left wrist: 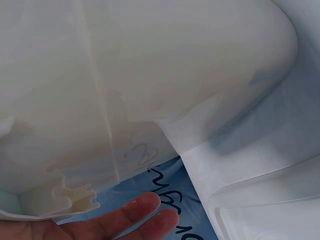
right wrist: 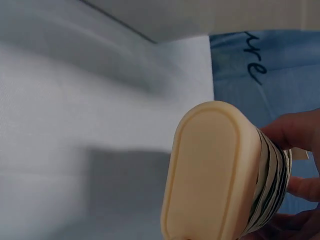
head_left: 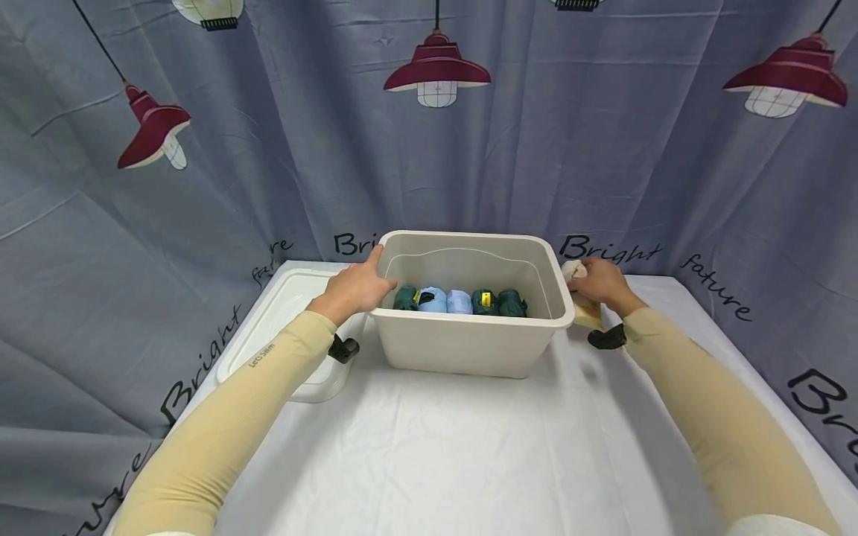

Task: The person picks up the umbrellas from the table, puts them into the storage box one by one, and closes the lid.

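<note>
A cream plastic storage box (head_left: 462, 346) stands on the white table. Inside, a row of small rolled bundles (head_left: 459, 301), dark green and light blue, lies along the bottom. My left hand (head_left: 358, 286) rests at the box's left rim, thumb over the inner side. Its fingers (left wrist: 132, 215) extend fairly straight outside, below the rim. Beside the box's right wall, my right hand (head_left: 596, 284) grips an object with a beige oval end (right wrist: 205, 172) and layered dark-and-cream sides. What kind of object it is remains unclear. The right palm is mostly hidden.
The box's white lid (head_left: 302, 290) lies on the table at the left, partly under the left forearm. A grey-blue curtain (head_left: 302, 149) with printed lamps and lettering hangs behind and along both sides. White cloth covers the table (head_left: 456, 454).
</note>
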The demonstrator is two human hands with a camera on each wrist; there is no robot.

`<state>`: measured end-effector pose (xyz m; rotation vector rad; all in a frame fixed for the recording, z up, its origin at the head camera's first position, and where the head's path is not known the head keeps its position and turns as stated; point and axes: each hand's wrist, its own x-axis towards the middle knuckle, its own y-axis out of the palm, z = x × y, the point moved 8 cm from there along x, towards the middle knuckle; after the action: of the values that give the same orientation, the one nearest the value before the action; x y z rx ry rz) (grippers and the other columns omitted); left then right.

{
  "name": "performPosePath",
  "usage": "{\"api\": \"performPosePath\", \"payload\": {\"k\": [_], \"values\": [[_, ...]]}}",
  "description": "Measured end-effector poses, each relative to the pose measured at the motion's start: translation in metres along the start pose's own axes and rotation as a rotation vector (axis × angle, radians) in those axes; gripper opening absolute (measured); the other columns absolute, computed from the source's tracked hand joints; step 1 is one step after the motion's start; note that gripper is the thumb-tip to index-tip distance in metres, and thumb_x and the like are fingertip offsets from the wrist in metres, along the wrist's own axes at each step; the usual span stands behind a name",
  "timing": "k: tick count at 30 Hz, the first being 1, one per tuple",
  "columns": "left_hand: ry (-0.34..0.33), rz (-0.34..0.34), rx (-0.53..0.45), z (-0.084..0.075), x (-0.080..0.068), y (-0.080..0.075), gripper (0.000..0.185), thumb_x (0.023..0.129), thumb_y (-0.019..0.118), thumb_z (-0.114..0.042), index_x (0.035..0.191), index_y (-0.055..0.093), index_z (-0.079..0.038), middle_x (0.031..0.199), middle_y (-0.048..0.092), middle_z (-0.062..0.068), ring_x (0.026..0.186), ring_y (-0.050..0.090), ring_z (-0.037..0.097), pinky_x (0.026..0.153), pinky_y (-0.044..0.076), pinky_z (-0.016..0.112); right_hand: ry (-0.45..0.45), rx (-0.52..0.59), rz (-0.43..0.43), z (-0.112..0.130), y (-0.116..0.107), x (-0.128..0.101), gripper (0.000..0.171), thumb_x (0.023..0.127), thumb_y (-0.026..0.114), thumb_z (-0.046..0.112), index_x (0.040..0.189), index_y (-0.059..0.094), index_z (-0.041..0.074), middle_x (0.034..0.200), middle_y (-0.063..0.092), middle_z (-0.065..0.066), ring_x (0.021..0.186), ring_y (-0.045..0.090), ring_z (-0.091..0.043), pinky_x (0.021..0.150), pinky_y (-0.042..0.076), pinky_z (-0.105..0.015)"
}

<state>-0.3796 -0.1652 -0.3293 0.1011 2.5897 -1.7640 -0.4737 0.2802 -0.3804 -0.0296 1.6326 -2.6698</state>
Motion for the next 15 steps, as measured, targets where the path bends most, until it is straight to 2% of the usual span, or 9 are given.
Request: {"api": "performPosePath", "payload": {"k": [10, 15], "values": [[0.0, 0.0, 0.004, 0.0, -0.001, -0.001, 0.084, 0.095, 0.049, -0.049, 0.164, 0.008, -0.024, 0.134, 0.061, 0.021, 0.106, 0.064, 0.036, 0.084, 0.048, 0.052, 0.018, 0.033, 0.002, 0.015, -0.02, -0.004, 0.081, 0.086, 0.069, 0.027, 0.15, 0.034, -0.01, 0.14, 0.045, -0.037, 0.122, 0.047, -0.051, 0.1, 0.043, -0.062], [0.0, 0.002, 0.004, 0.001, 0.0, 0.0, 0.084, 0.095, 0.048, -0.049, 0.164, 0.008, -0.025, 0.127, 0.064, 0.02, 0.098, 0.065, 0.034, 0.079, 0.048, 0.05, 0.017, 0.023, -0.004, 0.023, -0.033, -0.007, 0.08, 0.086, 0.07, 0.029, 0.149, 0.036, -0.007, 0.138, 0.046, -0.036, 0.118, 0.049, -0.049, 0.095, 0.046, -0.06]]}}
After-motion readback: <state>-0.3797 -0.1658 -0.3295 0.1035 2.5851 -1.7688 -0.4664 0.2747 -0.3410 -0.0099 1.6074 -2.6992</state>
